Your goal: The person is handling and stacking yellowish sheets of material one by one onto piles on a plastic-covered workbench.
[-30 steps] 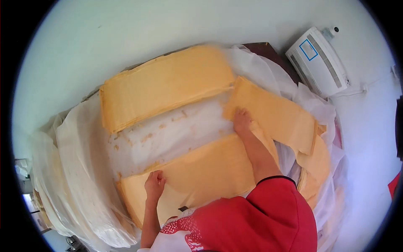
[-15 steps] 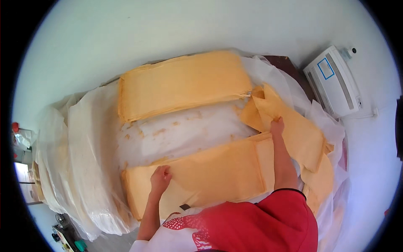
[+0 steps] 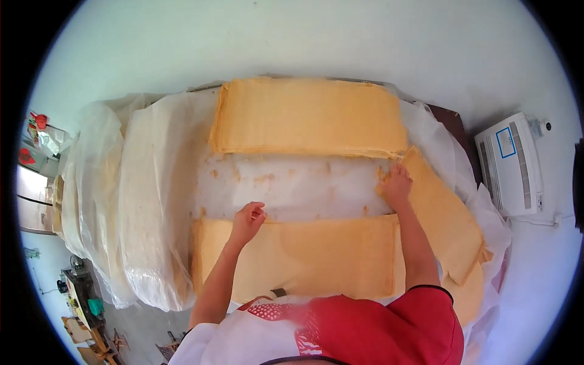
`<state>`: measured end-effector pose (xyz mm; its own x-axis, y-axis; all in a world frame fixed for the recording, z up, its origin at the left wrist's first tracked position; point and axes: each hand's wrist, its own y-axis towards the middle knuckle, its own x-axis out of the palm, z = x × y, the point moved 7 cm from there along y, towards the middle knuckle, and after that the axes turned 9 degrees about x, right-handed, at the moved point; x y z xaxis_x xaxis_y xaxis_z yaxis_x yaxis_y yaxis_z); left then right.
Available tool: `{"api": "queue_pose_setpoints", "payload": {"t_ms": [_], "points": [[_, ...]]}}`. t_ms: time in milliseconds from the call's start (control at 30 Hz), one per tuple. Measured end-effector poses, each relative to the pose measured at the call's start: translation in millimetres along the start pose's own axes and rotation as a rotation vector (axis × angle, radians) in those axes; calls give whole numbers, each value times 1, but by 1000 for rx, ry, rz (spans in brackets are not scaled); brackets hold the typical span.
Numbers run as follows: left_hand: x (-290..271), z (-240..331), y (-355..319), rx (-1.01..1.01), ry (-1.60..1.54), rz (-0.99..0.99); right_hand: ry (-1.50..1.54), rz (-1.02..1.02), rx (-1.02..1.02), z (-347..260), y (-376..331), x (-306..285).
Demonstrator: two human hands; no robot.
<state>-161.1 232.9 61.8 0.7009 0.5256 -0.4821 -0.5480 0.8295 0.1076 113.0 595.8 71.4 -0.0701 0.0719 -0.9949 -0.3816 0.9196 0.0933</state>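
Near: red and white shirt (image 3: 365, 331) at bottom edge. Near stack of yellow sheets (image 3: 304, 255) under both forearms. Left hand (image 3: 248, 219) at stack's far edge, fingers curled, pinching top sheet edge (grip unclear). Right hand (image 3: 395, 184) flat, open, on angled yellow sheets (image 3: 444, 213) at right. Middle: crumb-flecked clear plastic (image 3: 292, 185). Far: second yellow stack (image 3: 310, 115). Far right: white machine (image 3: 508, 164).

At three o'clock a white boxy machine (image 3: 510, 163) carries a small rectangular label (image 3: 505, 142), white with a blue border. Clear plastic wrapping (image 3: 152, 201) spreads over the worktop toward nine o'clock.
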Motion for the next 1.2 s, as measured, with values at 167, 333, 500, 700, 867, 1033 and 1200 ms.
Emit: {"api": "queue_pose_setpoints", "payload": {"t_ms": [167,333,500,700,867,1033,1200], "points": [[14,9,-41,-27,264,-122,-202,-397,341,63,-25,55],[53,60,-82,211,354,-173,-334,-334,126,87,-20,102],[61,82,-98,195,339,-262,-98,-162,150,96,-2,46],[55,86,-108,216,345,-256,133,288,398,252,32,-8],[66,116,-101,296,275,-248,445,441,231,243,3,-139],[131,188,-56,473,124,-315,805,419,210,269,-49,-203],[237,268,-25,478,-237,-361,1160,115,263,226,-126,-180]]}}
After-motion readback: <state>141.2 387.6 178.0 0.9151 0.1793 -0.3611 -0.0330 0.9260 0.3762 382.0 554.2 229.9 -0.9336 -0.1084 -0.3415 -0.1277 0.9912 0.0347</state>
